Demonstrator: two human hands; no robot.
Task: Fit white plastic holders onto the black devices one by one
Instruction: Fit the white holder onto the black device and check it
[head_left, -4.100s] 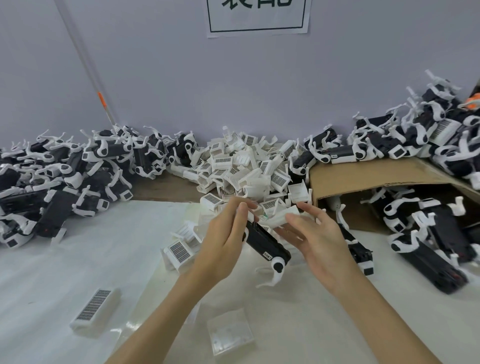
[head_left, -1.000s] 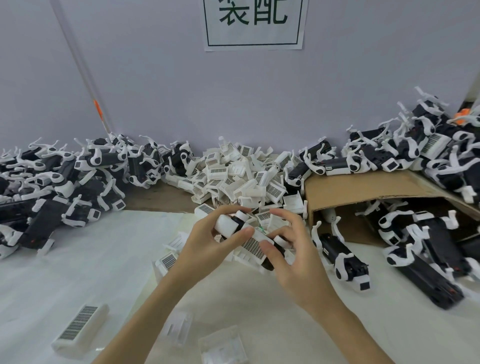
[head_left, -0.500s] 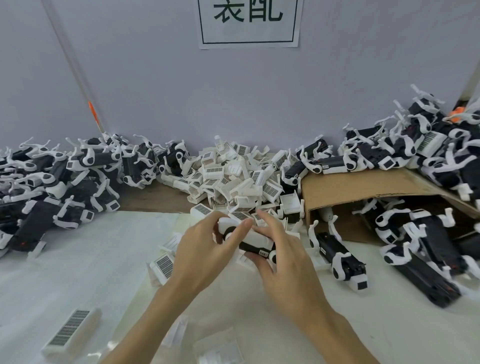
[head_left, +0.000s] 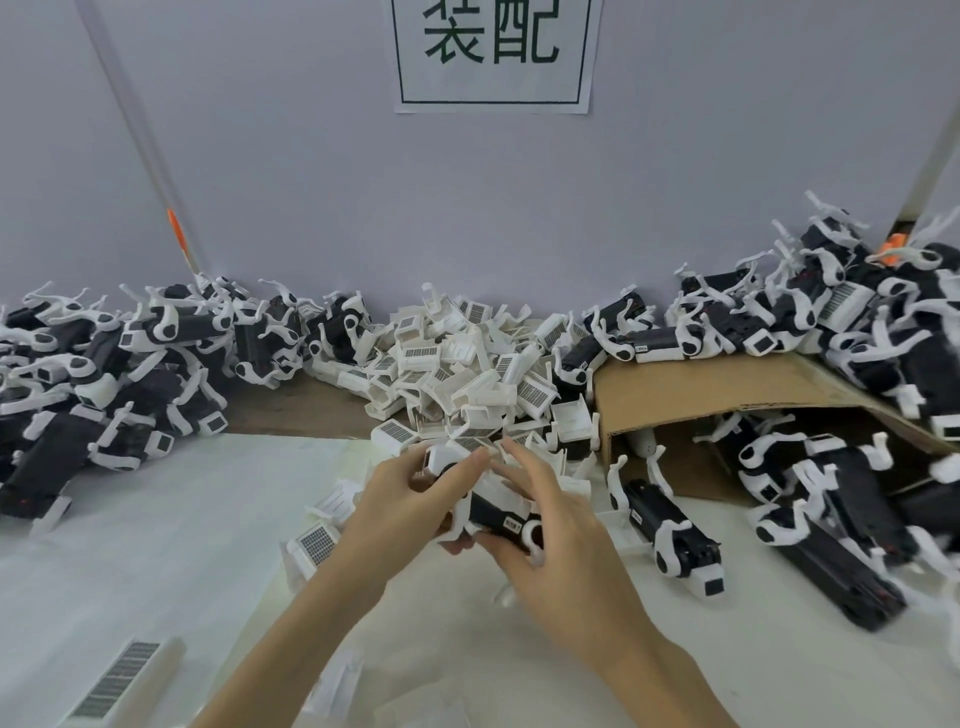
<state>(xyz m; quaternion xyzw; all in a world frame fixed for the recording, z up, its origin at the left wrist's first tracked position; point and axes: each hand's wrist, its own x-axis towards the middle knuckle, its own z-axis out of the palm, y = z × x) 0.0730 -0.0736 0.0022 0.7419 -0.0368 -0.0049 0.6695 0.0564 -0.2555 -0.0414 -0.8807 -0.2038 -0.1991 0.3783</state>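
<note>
Both hands hold one black device (head_left: 500, 517) above the white table, in the middle of the view. My left hand (head_left: 400, 506) grips its far end, where a white holder (head_left: 448, 460) sits on it, thumb stretched along the top. My right hand (head_left: 558, 540) cups the near end from the right, fingers curled under it, index finger raised. A heap of loose white holders (head_left: 467, 364) lies just behind the hands. Another black device (head_left: 667, 525) with white clips lies on the table to the right.
Piles of black devices with white fittings fill the left (head_left: 109, 374) and the right (head_left: 841, 332) along the wall. A cardboard flap (head_left: 717, 387) covers more devices at right. Loose holders lie at the near left (head_left: 122, 680) and beside my left wrist (head_left: 316, 543).
The white holder has gone onto the device's far end and the device has been turned in my hands. Four seconds ago my hands held the bare device and a loose holder apart.
</note>
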